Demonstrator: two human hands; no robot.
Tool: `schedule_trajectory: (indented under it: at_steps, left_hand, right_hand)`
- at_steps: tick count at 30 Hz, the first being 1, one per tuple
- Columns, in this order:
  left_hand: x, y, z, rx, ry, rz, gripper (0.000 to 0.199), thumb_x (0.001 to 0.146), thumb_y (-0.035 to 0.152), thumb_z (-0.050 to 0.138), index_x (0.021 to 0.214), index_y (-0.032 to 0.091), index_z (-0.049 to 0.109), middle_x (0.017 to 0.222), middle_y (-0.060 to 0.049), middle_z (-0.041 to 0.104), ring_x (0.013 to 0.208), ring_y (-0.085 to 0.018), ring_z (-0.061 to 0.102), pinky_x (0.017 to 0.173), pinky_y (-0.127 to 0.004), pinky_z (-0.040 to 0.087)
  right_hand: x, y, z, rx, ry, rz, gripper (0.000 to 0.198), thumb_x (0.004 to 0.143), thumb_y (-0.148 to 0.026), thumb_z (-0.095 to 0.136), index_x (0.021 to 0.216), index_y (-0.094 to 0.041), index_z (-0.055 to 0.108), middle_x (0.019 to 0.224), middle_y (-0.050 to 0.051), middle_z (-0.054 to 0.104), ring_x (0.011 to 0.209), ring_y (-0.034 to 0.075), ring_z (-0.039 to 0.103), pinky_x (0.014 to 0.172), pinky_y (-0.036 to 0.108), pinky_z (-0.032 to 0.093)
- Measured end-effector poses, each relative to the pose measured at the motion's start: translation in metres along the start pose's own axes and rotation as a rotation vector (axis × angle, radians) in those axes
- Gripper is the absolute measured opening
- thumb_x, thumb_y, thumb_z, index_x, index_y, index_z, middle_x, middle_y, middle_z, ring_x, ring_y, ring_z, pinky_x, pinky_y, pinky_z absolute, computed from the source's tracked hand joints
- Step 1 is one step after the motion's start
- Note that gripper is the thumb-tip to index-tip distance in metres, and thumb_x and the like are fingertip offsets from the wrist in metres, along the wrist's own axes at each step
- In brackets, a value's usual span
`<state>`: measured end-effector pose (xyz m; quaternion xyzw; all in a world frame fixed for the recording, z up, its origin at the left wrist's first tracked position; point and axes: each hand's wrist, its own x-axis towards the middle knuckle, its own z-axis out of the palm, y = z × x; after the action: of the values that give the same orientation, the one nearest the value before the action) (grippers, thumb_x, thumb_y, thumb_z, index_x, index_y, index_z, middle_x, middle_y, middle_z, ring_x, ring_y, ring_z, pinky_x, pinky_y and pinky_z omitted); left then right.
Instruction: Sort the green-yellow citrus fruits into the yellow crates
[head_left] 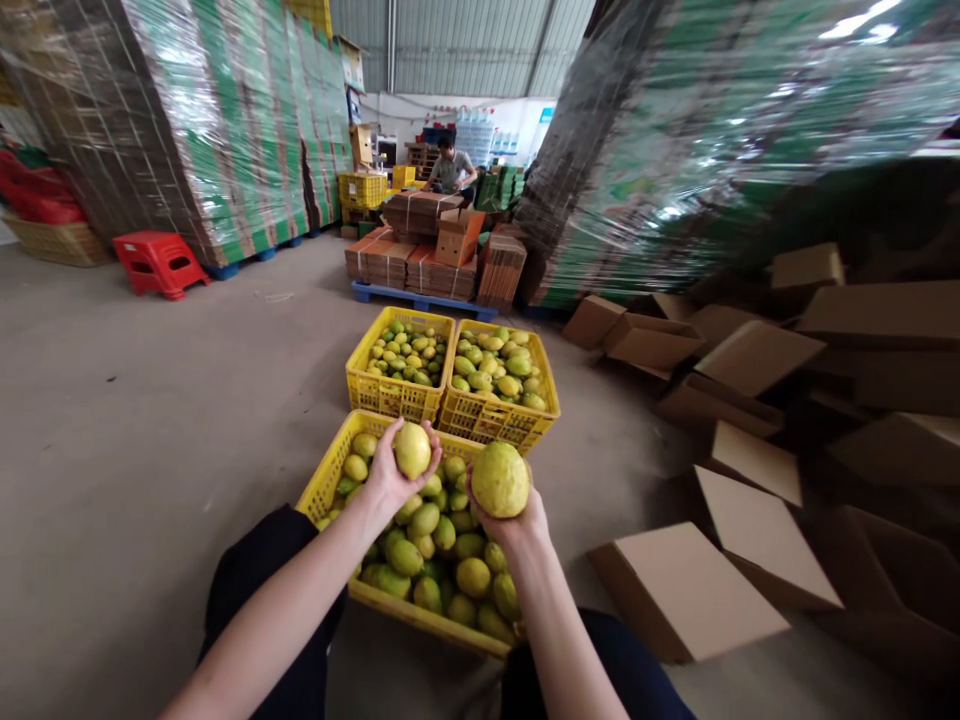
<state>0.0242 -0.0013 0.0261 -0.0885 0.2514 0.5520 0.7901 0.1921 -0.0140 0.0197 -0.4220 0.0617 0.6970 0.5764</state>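
Note:
My left hand is closed around a smooth yellow lemon, held up over the near crate. In my right hand rests a larger, bumpy yellow-green lemon, gripped from below. Beneath both hands stands a yellow plastic crate filled with green and yellow lemons. Just beyond it are two more yellow crates side by side. The left one holds smaller lemons, and the right one holds larger lemons.
Cardboard boxes lie jumbled on the right. Flattened cartons are stacked on a blue pallet ahead, with a person behind them. A red stool stands left, beside wrapped pallet stacks; another wrapped stack rises at right.

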Motion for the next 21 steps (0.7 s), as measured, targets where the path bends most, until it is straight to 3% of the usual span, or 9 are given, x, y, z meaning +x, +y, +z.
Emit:
schedule_trajectory:
  at_steps: [3, 7, 12, 18, 21]
  left_hand:
    - [-0.003, 0.006, 0.001, -0.015, -0.049, 0.000, 0.014, 0.095, 0.028, 0.055, 0.093, 0.015, 0.060, 0.075, -0.003, 0.066, 0.059, -0.014, 0.067, 0.049, -0.022, 0.056]
    - [-0.007, 0.012, 0.005, 0.038, -0.118, 0.009, 0.020, 0.097, 0.031, 0.049, 0.087, 0.015, 0.058, 0.071, -0.002, 0.062, 0.052, -0.010, 0.060, 0.042, -0.018, 0.049]
    - [-0.009, 0.012, 0.008, 0.120, -0.103, 0.116, 0.021, 0.097, 0.029, 0.047, 0.084, 0.016, 0.058, 0.069, -0.002, 0.060, 0.049, -0.011, 0.058, 0.039, -0.019, 0.047]
    - [0.001, 0.011, 0.002, 0.095, 0.007, 0.048, 0.025, 0.100, 0.025, 0.041, 0.088, 0.015, 0.060, 0.072, -0.004, 0.065, 0.057, -0.014, 0.065, 0.049, -0.022, 0.055]
    - [0.007, 0.007, -0.001, 0.081, 0.070, 0.116, 0.026, 0.100, 0.027, 0.039, 0.097, 0.013, 0.061, 0.075, -0.007, 0.068, 0.066, -0.018, 0.070, 0.060, -0.028, 0.061]
  right_hand:
    - [-0.008, -0.002, 0.006, 0.066, 0.011, 0.032, 0.023, 0.088, -0.026, 0.045, 0.088, -0.025, 0.068, 0.070, 0.006, 0.075, 0.064, 0.023, 0.073, 0.059, 0.036, 0.063]
    - [-0.019, -0.002, 0.010, 0.045, -0.089, 0.044, 0.033, 0.092, -0.033, 0.040, 0.096, -0.018, 0.069, 0.080, 0.013, 0.078, 0.070, 0.024, 0.074, 0.061, 0.037, 0.063]
    - [-0.023, 0.000, 0.008, 0.047, -0.239, 0.020, 0.028, 0.088, -0.038, 0.051, 0.095, -0.017, 0.069, 0.078, 0.009, 0.075, 0.070, 0.025, 0.072, 0.070, 0.045, 0.065]
    - [-0.021, 0.003, 0.007, 0.077, -0.294, 0.004, 0.027, 0.089, -0.037, 0.054, 0.101, -0.019, 0.069, 0.087, 0.012, 0.077, 0.089, 0.029, 0.074, 0.080, 0.051, 0.064]
    - [-0.019, 0.006, 0.007, 0.086, -0.300, 0.028, 0.024, 0.089, -0.031, 0.054, 0.102, -0.017, 0.068, 0.088, 0.013, 0.077, 0.091, 0.028, 0.075, 0.083, 0.050, 0.064]
